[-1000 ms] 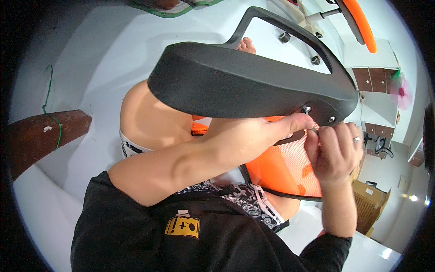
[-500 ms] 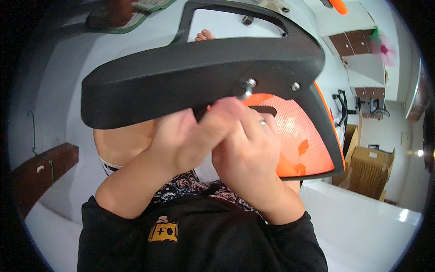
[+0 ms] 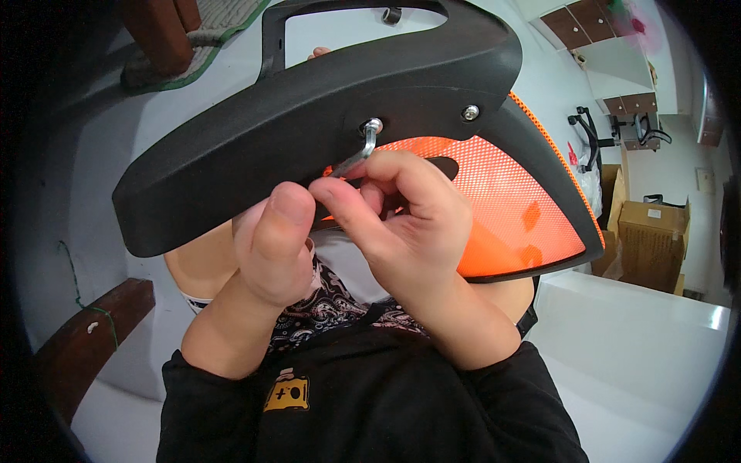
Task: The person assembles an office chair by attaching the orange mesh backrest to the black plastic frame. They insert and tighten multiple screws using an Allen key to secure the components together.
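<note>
Across my lap lies part of a chair, with a black plastic armrest (image 3: 231, 162) joined to an orange mesh panel (image 3: 517, 204) in a black frame. A silver L-shaped hex key (image 3: 369, 143) stands in a bolt on the armrest's side, its long arm slanting down toward me. My right hand (image 3: 421, 212) pinches the free end of the key between thumb and fingers. Beside it, my left hand (image 3: 274, 251) holds the armrest's lower edge, thumb up in front and its other fingers hidden behind. Another bolt (image 3: 471, 113) sits in the armrest further right.
An open cardboard box (image 3: 648, 239) stands on the right, near a black wheeled chair base (image 3: 590, 139). At the lower left is a dark wooden beam (image 3: 100, 339) with green string. A mat (image 3: 208, 54) lies at the upper left, and a white surface (image 3: 625, 324) spans the lower right.
My hands have moved apart, the left shifting left to the armrest's edge. The right now pinches the hex key, whose arm shows more fully. The armrest appears lower left and more tilted.
</note>
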A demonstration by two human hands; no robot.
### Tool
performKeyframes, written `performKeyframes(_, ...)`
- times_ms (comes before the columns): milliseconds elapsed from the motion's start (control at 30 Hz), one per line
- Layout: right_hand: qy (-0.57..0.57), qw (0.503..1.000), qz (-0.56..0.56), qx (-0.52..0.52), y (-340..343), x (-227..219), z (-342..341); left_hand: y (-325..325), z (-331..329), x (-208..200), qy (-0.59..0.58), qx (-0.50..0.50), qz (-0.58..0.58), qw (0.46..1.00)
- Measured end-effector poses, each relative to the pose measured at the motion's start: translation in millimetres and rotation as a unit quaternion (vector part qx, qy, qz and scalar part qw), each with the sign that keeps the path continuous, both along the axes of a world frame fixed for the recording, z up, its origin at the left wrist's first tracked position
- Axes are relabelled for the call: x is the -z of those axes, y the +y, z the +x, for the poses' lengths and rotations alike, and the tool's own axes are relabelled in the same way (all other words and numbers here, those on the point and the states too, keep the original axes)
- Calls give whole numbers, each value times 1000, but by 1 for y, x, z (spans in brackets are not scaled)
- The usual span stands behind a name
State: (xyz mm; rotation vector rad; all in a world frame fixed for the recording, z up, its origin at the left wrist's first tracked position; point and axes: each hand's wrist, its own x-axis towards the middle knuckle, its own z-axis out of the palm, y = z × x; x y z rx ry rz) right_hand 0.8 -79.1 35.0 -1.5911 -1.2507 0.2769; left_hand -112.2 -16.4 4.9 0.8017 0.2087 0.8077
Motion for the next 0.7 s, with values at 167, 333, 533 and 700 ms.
performKeyframes(167, 61, 998, -3, -1, 0, 1, -5, 0, -1, 1, -7, 6, 0, 1000)
performKeyframes(333, 64, 997, -33, -8, -4, -2, -4, 1, -2, 4, -18, 7, -4, 1000)
performKeyframes(533, -59, 990, 26, -125, -6, -5, 6, 5, 0, 3, -37, 8, -5, 999)
performKeyframes(700, -74, 989, -85, -97, -20, -30, 22, 3, -2, -7, 42, -40, 14, 998)
